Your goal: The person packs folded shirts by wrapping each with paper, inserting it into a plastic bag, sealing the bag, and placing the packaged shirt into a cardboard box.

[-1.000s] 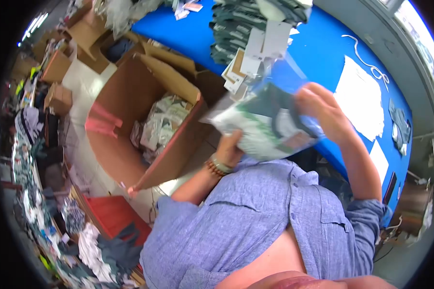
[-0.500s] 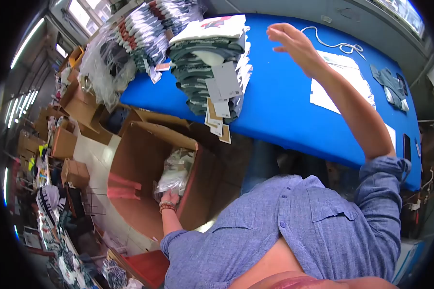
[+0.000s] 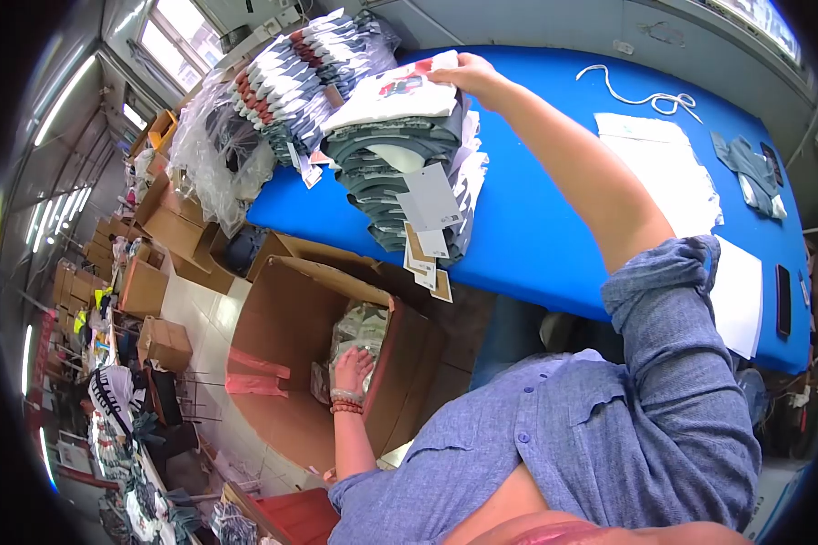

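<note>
Over the open cardboard box (image 3: 286,309), my left hand (image 3: 352,369) has its fingers apart and holds nothing. Bagged garments (image 3: 364,325) lie inside the box just beyond it. My right hand (image 3: 471,80) pinches the back right edge of a white folded garment (image 3: 386,94) with a red and dark print. That garment lies on top of a tall stack of dark green folded garments (image 3: 386,153). Paper tags (image 3: 430,195) hang from the front of the stack, on the blue table (image 3: 536,218).
Behind the stack are more folded garments (image 3: 277,82) and clear plastic bags (image 3: 211,154). On the table's right lie a white garment (image 3: 654,159), a white cord (image 3: 650,98), a small green garment (image 3: 747,173) and a phone (image 3: 783,300). Cartons (image 3: 165,343) stand at left.
The bagged garment I held moved into the box, and my left hand has let go of it. My right hand has moved left across the table onto the stack's top garment.
</note>
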A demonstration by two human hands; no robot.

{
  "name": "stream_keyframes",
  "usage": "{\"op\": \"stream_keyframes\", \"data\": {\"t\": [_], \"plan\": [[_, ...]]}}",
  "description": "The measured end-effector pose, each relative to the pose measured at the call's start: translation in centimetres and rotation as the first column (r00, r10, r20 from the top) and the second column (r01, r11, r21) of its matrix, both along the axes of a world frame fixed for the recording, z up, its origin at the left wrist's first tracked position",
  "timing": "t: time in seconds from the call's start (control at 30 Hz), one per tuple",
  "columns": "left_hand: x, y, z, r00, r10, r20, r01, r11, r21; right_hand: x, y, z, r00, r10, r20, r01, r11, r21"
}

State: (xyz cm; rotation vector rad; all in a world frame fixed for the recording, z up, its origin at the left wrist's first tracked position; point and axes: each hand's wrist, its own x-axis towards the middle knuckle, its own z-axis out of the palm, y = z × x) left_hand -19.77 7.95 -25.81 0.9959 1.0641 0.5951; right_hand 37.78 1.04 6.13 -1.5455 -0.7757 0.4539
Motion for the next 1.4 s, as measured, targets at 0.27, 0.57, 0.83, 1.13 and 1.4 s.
{"op": "stream_keyframes", "data": {"t": [0.27,0.57,0.83,1.13,1.4], "plan": [[7.1,-2.7,9.4,0.985,-0.072,0.157,-0.013,0.874,0.485,-8.6,-7.0,4.0,0.933,-0.166,0.319,-0.118,0.696,0.709],[21.8,-13.7,24.0,0.279,-0.518,0.808,0.544,0.779,0.312,-12.1,-26.9,-0.2,0.999,-0.039,-0.001,0.036,0.918,0.394],[31.6,-23.4,14.4,0.633,-0.733,0.250,0.736,0.670,0.101,-6.9,-38.1,-17.0,0.754,-0.328,0.569,0.510,0.839,-0.192],[29.5,-22.6,16.8,0.734,-0.521,-0.436,0.551,0.083,0.830,-11.6,-58.8,-16.1,0.635,-0.051,0.771,0.601,0.659,-0.452],[34.4,-24.8,18.4,0.550,-0.605,-0.576,0.392,-0.423,0.817,-12.7,-63.6,-17.1,0.738,-0.058,0.673,0.504,0.711,-0.491]]}}
